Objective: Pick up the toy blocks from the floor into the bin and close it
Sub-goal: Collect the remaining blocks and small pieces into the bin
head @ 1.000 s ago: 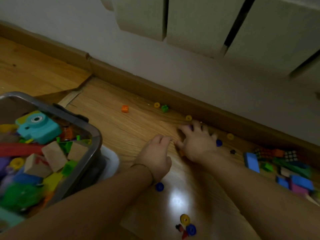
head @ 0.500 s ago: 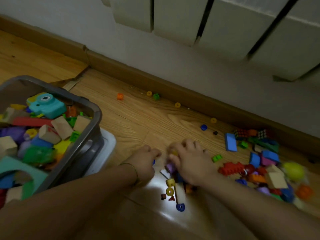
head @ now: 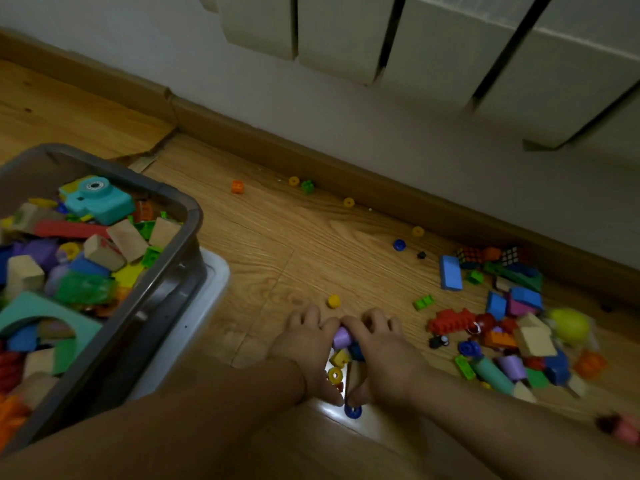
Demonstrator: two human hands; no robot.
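Note:
My left hand (head: 306, 355) and my right hand (head: 384, 358) lie side by side on the wooden floor, fingers curled, cupping a small heap of toy pieces between them. In the gap I see a purple piece (head: 342, 337), a yellow ring (head: 335, 375) and a yellow block (head: 339, 358). A blue ring (head: 352, 411) lies just below my thumbs. The grey bin (head: 194, 216) stands at the left, open and nearly full of blocks, with a teal toy camera (head: 98, 199) on top. A big pile of mixed blocks (head: 502, 327) lies to the right of my right hand.
A white lid (head: 216, 282) sticks out from under the bin. Loose beads and small bricks, such as an orange brick (head: 237, 186) and a yellow ball (head: 334, 301), lie along the baseboard (head: 346, 174). A radiator (head: 433, 46) hangs on the wall above.
Both hands have pulled back from the baseboard toward me, sweeping small pieces into a heap between them. The view has dropped and shifted, so more of the right pile shows.

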